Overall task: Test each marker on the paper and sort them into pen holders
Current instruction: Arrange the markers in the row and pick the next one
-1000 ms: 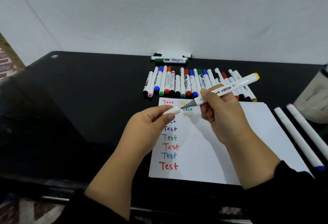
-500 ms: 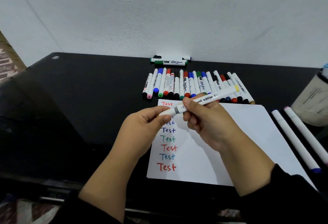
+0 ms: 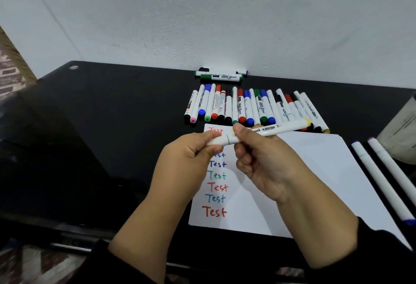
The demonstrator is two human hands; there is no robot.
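Now both hands (image 3: 227,160) on marker (image 3: 265,131), above paper (image 3: 315,171).

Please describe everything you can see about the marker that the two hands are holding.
The marker is a long white barrel, plastic by its look, with black print, a barcode and a yellow far end. It is capped at the near end and lies almost level above the paper, its yellow end pointing right and away. The left hand pinches the capped end; the right hand grips the barrel beside it. Nothing else touches it.
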